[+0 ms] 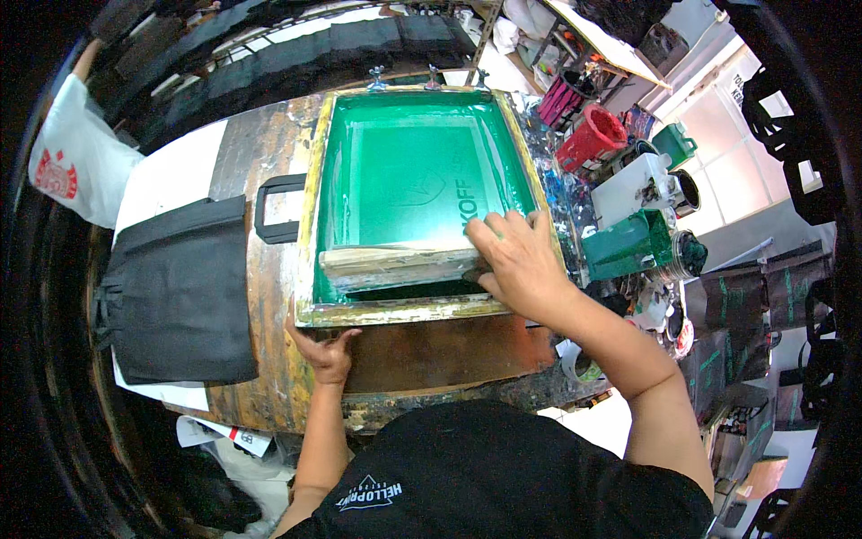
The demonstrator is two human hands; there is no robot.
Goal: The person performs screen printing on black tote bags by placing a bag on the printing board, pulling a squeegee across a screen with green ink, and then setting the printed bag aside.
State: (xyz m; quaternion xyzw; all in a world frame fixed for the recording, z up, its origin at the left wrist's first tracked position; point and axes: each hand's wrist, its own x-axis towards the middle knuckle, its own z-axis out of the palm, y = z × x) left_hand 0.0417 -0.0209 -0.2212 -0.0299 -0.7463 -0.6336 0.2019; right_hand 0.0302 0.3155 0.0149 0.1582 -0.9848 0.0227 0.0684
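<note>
My right hand [521, 260] is closed round the right end of a squeegee [395, 266] with a worn wooden handle. The squeegee lies across the near part of a screen printing frame [422, 313], whose mesh is coated in green ink [404, 171]. Letters and a thin outline show in the mesh. At the frame's near left corner, my left hand [325, 355] holds the edge from below, thumb out to the side and some fingers hidden. A black bag [184, 292] lies flat left of the frame, and a black handle loop [280, 208] sticks out beside it.
Small clamps [431, 77] stand at the frame's far edge. A red ink tub [594, 136], a green container [628, 242] and a white jug [633, 190] crowd the right. Another person's white sleeve [81, 153] shows at far left. Black printed bags [736, 296] lie at right.
</note>
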